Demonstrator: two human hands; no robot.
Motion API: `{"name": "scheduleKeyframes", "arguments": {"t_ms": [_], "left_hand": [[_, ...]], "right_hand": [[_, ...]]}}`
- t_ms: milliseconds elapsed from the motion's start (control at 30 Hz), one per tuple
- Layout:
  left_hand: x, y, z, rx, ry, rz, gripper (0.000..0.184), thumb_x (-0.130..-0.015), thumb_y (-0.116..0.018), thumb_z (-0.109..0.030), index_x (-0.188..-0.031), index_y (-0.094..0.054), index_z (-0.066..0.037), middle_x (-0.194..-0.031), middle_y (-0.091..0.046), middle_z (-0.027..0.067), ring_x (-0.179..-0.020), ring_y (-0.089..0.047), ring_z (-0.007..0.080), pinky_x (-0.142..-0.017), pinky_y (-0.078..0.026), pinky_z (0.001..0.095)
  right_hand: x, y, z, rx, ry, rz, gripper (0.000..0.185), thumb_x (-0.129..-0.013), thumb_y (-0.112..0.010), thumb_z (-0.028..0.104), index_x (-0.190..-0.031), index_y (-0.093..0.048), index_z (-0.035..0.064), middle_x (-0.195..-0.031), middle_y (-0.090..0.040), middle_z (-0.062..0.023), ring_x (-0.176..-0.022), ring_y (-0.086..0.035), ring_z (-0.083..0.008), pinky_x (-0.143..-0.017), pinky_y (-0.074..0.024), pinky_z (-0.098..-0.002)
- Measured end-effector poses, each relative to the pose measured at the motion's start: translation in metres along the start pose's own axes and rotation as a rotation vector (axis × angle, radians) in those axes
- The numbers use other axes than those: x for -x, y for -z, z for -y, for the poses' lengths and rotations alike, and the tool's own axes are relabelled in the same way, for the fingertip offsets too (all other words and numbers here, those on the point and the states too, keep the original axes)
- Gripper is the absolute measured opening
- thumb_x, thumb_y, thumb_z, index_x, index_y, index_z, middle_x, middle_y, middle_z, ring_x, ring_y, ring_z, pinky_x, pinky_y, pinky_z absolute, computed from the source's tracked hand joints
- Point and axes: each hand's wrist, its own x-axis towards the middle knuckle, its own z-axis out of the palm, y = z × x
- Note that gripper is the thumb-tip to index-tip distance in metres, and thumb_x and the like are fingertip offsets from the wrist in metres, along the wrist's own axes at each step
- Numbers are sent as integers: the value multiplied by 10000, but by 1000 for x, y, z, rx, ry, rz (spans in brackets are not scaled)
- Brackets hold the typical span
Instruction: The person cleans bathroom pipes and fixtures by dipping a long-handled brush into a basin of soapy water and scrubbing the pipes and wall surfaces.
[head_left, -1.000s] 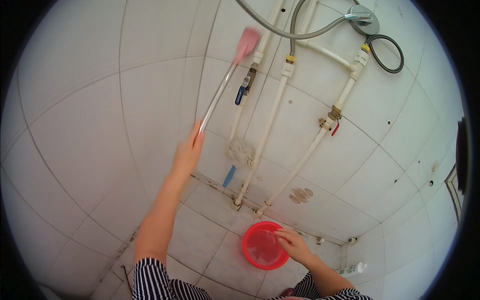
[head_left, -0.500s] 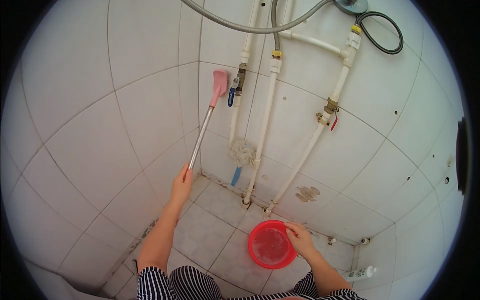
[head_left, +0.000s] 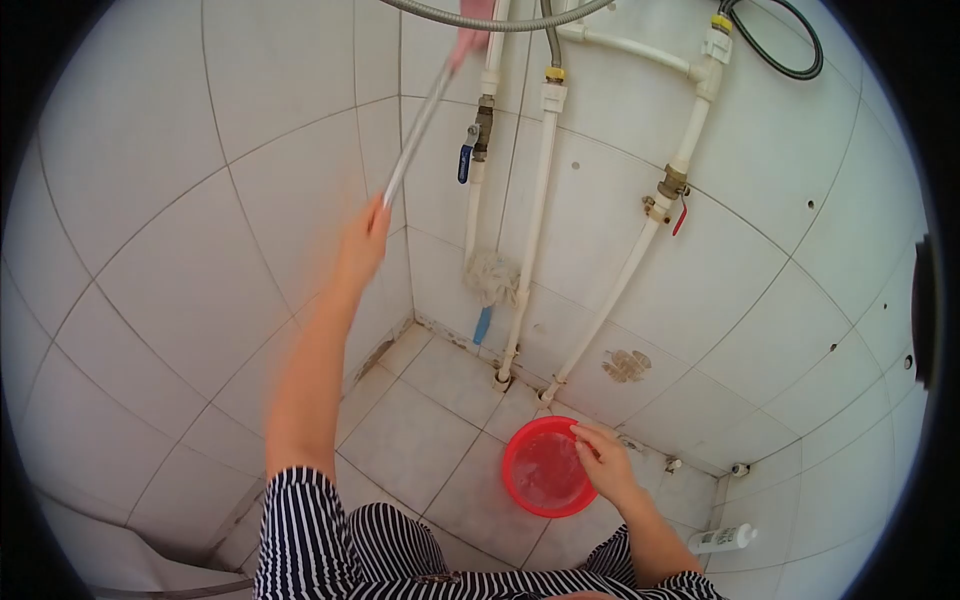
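Observation:
My left hand (head_left: 368, 240) is wrapped round the lower end of a metal-handled brush (head_left: 420, 125). The brush's pink head (head_left: 474, 32) is up against the wall area beside the left white pipe, partly cut off by the frame's top edge and crossed by the shower hose. My right hand (head_left: 608, 468) grips the right rim of a red basin (head_left: 512, 480), its fingers over the edge. Cloudy, foamy liquid lies in the basin.
White pipes (head_left: 535, 210) with a blue-handled valve (head_left: 466, 163) and a red-handled valve (head_left: 681, 216) run down the tiled wall. A mop-like brush with a blue handle (head_left: 483, 326) hangs by the pipes. A white bottle (head_left: 722, 539) lies at the lower right.
My left hand and the long brush have moved up the wall after dipping lower half a second ago. My right hand stays at the basin's rim. The camera view has shifted down.

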Motion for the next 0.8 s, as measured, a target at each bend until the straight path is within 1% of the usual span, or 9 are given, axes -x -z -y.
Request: {"name": "scheduleKeyframes", "arguments": {"t_ms": [100,167,233,300,400,500,567,733,800], "left_hand": [[80,9,105,-86,52,24,428,-1047,-542,-276,-1412,-568,-55,-786,-562,15,-674,-493,88,-613,-423,270],[83,18,117,-131,76,28,425,-1047,-541,-284,-1407,-574,-60,-781,-578,30,-680,-510,95,-619,-434,278],[41,31,85,-315,105,-12,413,-1047,-533,-308,-1377,-600,-69,-757,-602,64,-674,-533,113,-622,-447,296],[-25,38,21,-289,-84,-84,469,-1050,-499,-397,-1362,-611,-66,-719,-604,70,-603,-552,140,-581,-459,328],[-61,36,-132,-105,-68,-64,481,-1033,-490,-462,-1326,-633,-108,-609,-499,4,-462,-439,113,-437,-359,307],[-63,36,-139,-21,-26,-1,472,-1028,-497,-480,-1304,-646,-128,-575,-453,-31,-426,-393,88,-402,-319,290],[-51,35,-107,-92,15,-2,472,-1034,-497,-456,-1340,-626,-120,-603,-462,-33,-459,-398,84,-424,-334,289],[106,7,131,-176,92,24,452,-1057,-511,-258,-1465,-525,-63,-801,-564,12,-706,-509,89,-636,-434,279],[164,-7,148,-152,86,29,455,-1049,-527,-266,-1454,-539,-59,-824,-582,21,-749,-523,90,-668,-447,282]], "right_hand": [[1,3,-2,-34,8,10,277,-965,-620,76,-1232,-662,17,-1258,-633,-163,-1110,-645,-300,-938,-518,-345],[4,3,-10,-4,-44,35,277,-972,-611,67,-1240,-654,10,-1262,-629,-163,-1114,-648,-295,-951,-516,-345],[3,2,-12,-5,-44,27,277,-973,-609,63,-1241,-654,11,-1264,-628,-162,-1119,-647,-294,-954,-516,-345],[1,3,-8,-2,-43,31,277,-974,-606,59,-1242,-654,12,-1266,-627,-160,-1123,-646,-294,-957,-515,-344],[-7,-2,-1,-21,-95,40,277,-967,-614,59,-1237,-657,11,-1264,-634,-168,-1134,-641,-303,-963,-511,-347],[-9,-11,-5,36,18,22,279,-960,-619,55,-1233,-660,11,-1256,-643,-180,-1132,-640,-317,-963,-512,-355],[-9,-15,-2,-19,-28,44,284,-956,-617,51,-1234,-664,18,-1248,-649,-187,-1131,-636,-332,-965,-511,-365],[-2,-14,-21,-27,14,68,290,-949,-620,51,-1234,-670,28,-1240,-649,-175,-1131,-633,-330,-962,-512,-372],[-1,-12,-26,-16,26,63,290,-948,-622,54,-1233,-671,31,-1236,-649,-172,-1137,-630,-327,-965,-510,-370]]}}
